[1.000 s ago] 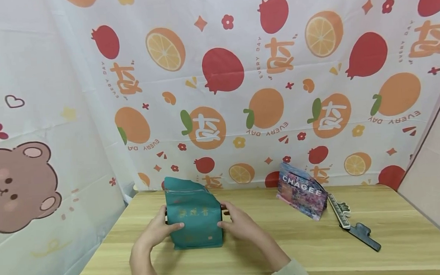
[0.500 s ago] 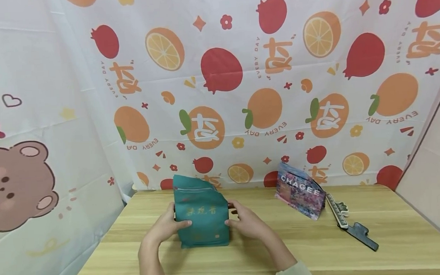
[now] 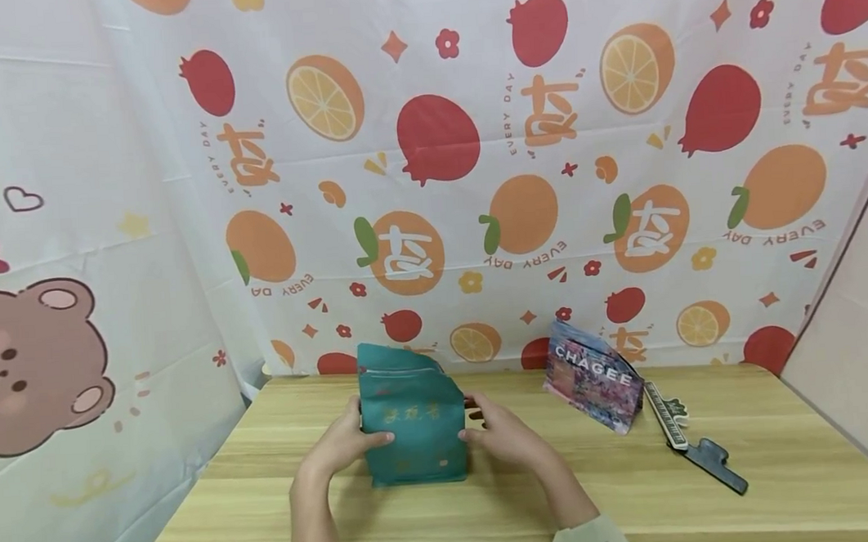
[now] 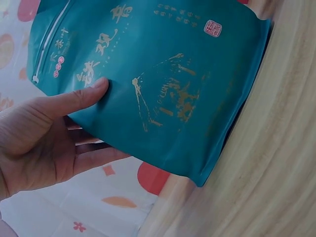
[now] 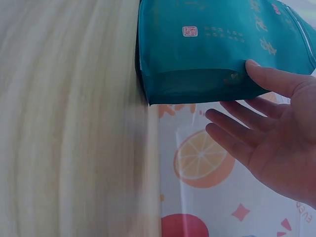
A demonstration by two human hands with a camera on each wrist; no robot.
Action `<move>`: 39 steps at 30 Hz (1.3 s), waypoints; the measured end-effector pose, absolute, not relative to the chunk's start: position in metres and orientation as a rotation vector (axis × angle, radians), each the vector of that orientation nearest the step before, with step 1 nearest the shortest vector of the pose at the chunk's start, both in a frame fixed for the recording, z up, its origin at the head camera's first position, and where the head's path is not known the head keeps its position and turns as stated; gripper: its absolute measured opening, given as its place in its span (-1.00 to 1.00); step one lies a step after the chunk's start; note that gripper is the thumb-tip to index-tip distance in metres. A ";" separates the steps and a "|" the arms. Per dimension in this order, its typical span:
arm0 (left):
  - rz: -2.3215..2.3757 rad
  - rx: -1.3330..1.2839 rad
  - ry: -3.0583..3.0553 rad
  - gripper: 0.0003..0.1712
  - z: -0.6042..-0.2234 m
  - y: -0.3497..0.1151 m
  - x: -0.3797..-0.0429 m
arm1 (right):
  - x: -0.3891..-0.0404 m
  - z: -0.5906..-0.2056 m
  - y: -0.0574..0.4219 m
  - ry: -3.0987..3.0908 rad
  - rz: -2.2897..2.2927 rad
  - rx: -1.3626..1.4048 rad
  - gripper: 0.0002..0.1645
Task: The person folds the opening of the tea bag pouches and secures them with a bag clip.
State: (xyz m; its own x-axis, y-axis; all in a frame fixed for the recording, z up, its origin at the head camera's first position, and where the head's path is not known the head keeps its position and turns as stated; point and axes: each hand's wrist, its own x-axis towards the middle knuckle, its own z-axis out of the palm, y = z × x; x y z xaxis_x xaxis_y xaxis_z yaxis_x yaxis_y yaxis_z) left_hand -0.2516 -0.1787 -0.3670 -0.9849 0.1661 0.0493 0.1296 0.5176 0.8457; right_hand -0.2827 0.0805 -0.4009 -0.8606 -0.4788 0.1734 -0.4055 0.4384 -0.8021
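A teal tea pouch (image 3: pixel 416 436) with gold characters stands upright on the wooden table, its top sloping down to the right. On its left side, my left hand (image 3: pixel 345 441) grips it. In the left wrist view the thumb (image 4: pixel 81 101) presses the printed front while the other fingers go behind the edge. My right hand (image 3: pixel 507 435) holds the opposite side. The right wrist view has that thumb (image 5: pixel 274 79) on the front, with the index finger reaching behind and the lower fingers spread loosely below the side edge.
A blue and pink CHAGEE bag (image 3: pixel 590 377) leans at the back right of the table (image 3: pixel 564 510). Beside it lie a white keyboard-patterned clip (image 3: pixel 666 416) and a black clip (image 3: pixel 715 469). A fruit-printed cloth (image 3: pixel 461 220) hangs along the back edge.
Both hands have shifted the tea pouch to the right along the table, still upright. The CHAGEE bag and the clips stay where they were.
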 end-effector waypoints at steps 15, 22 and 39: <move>1.490 0.319 2.717 -0.10 -0.365 -0.164 -0.256 | -0.285 -0.402 0.093 2.543 -1.473 -0.805 -0.41; 1.520 0.315 2.700 -0.13 -0.368 -0.160 -0.259 | -0.284 -0.399 0.097 2.543 -1.477 -0.801 -0.41; 1.511 0.301 2.699 -0.11 -0.367 -0.155 -0.259 | -0.289 -0.397 0.101 2.548 -1.446 -0.809 -0.41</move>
State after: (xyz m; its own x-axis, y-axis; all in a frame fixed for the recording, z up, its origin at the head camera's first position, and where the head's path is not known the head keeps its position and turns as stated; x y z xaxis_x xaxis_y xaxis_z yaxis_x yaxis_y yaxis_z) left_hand -0.2591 -0.1553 -0.3673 -0.9807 0.1848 0.0643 0.1514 0.5087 0.8475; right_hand -0.2893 0.1011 -0.3975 -0.8535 -0.4936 0.1672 -0.3967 0.4072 -0.8227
